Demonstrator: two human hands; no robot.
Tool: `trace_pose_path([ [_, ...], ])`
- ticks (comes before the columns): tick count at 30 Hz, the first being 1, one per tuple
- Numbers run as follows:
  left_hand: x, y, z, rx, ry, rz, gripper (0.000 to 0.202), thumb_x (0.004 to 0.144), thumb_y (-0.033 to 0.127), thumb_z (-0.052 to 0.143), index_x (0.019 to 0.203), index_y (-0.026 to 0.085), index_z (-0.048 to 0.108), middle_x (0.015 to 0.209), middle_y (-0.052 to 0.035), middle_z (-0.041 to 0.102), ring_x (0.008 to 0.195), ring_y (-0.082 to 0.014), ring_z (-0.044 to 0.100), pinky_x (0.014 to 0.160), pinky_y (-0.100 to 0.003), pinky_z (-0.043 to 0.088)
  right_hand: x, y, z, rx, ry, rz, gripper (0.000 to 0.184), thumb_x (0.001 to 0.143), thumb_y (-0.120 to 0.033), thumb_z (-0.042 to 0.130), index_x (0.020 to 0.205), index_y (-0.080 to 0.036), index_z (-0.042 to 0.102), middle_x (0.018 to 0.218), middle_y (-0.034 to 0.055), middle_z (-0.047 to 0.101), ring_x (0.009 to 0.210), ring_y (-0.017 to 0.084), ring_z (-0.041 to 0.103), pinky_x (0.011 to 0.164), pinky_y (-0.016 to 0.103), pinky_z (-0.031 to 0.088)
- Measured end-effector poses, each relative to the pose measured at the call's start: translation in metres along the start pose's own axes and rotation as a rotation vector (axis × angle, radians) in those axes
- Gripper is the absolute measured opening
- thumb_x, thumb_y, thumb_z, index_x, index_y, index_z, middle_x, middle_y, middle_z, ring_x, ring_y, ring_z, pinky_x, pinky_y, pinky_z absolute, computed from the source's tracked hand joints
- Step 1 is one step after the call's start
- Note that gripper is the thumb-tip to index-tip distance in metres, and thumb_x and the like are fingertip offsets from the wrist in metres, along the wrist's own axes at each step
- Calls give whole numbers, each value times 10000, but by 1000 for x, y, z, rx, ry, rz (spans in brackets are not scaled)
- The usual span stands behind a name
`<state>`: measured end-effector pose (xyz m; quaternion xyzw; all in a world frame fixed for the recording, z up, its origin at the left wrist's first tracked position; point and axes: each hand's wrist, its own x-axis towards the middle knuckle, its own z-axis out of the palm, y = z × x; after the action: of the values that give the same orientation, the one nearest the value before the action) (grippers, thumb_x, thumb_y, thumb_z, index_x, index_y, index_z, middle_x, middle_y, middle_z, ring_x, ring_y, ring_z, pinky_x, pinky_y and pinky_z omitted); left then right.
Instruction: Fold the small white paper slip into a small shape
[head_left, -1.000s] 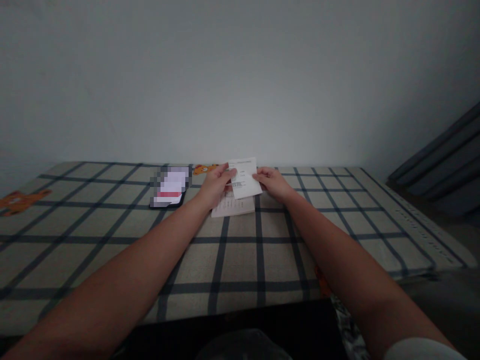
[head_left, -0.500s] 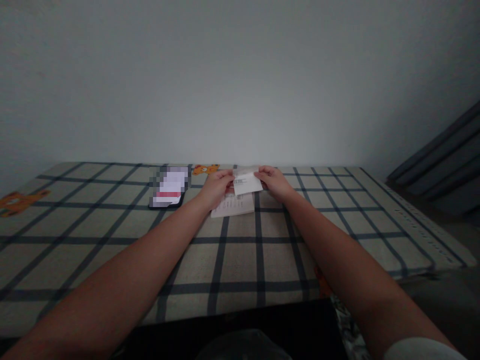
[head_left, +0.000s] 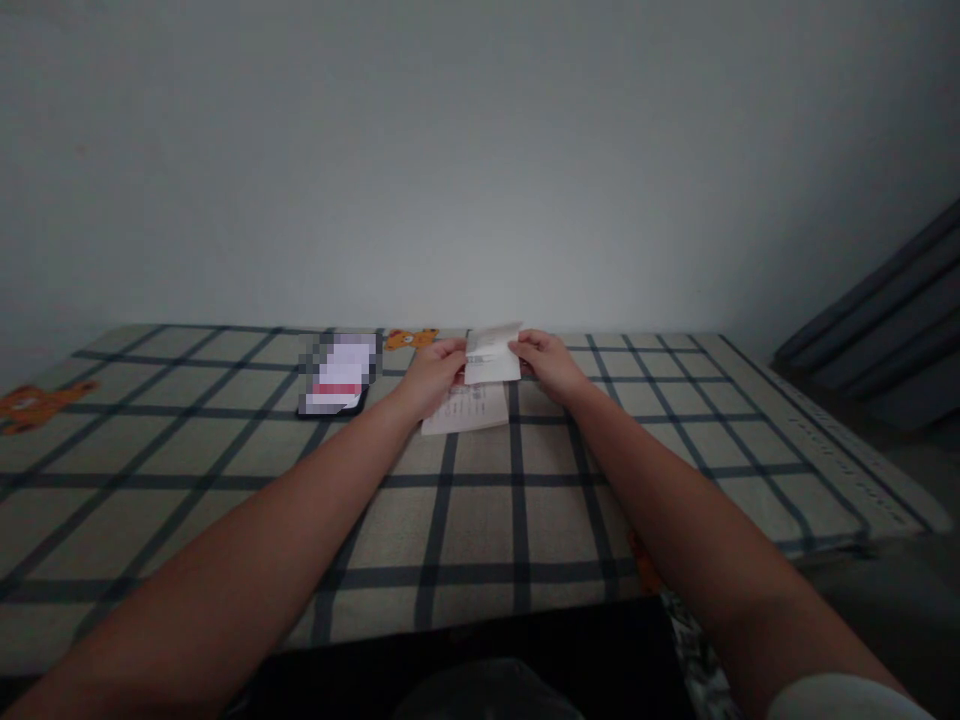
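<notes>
A small white printed paper slip [head_left: 492, 355] is folded over at its top and held between both hands above the table. My left hand [head_left: 435, 372] pinches its left edge. My right hand [head_left: 546, 362] pinches its right edge. Under the hands a second, pinkish printed slip [head_left: 465, 409] lies flat on the checked tablecloth [head_left: 480, 500]. Both arms reach far forward across the table.
A dark phone [head_left: 337, 376] with a lit, blurred screen lies left of the hands. Orange bear prints [head_left: 411, 338] dot the cloth. A plain pale wall stands behind the table. Dark slanted panels [head_left: 885, 340] lean at the right.
The white slip stood taller and unfolded a second ago; its upper part has been folded down, and both hands have closed in on its edges.
</notes>
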<state>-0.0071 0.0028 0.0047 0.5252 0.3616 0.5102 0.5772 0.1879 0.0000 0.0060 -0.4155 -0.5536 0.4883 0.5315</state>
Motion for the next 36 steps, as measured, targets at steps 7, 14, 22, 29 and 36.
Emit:
trace_pose_path([
  [7, -1, 1, 1, -57, -102, -40, 232, 666, 201, 704, 891, 154, 730, 833, -51, 732, 666, -131, 635, 661, -272, 523, 0, -1, 0, -18, 37, -23, 283, 683, -401, 713, 808, -163, 624, 667, -15, 609, 574, 103, 525, 534, 241, 396],
  [14, -2, -1, -1, -31, -83, 10, 247, 671, 172, 693, 913, 144, 738, 852, -58, 744, 694, -133, 650, 645, -243, 507, 2, 0, 1, -22, 43, -19, 299, 681, -421, 713, 829, -178, 623, 681, -11, 618, 594, 110, 530, 554, 247, 418],
  [22, 4, -5, -4, -41, -109, -5, 365, 694, 104, 651, 1046, 160, 728, 904, -65, 754, 737, -137, 676, 702, -261, 552, 4, 1, -2, -10, 94, -37, 325, 652, -447, 725, 792, -190, 583, 661, -27, 601, 586, 107, 531, 538, 236, 397],
  [29, -6, 7, 0, -117, -124, -74, 291, 723, 123, 662, 1002, 154, 737, 978, -85, 737, 772, -170, 680, 579, -252, 582, 4, 2, -3, 12, 105, -50, 336, 648, -453, 740, 792, -192, 584, 668, -23, 617, 584, 115, 556, 535, 240, 416],
  [36, -7, 7, 2, -74, -79, -47, 246, 686, 108, 679, 916, 148, 756, 946, -69, 744, 759, -140, 666, 646, -245, 589, 4, 2, -2, 2, 87, -45, 351, 658, -472, 726, 831, -192, 603, 701, -15, 643, 605, 124, 579, 584, 267, 472],
])
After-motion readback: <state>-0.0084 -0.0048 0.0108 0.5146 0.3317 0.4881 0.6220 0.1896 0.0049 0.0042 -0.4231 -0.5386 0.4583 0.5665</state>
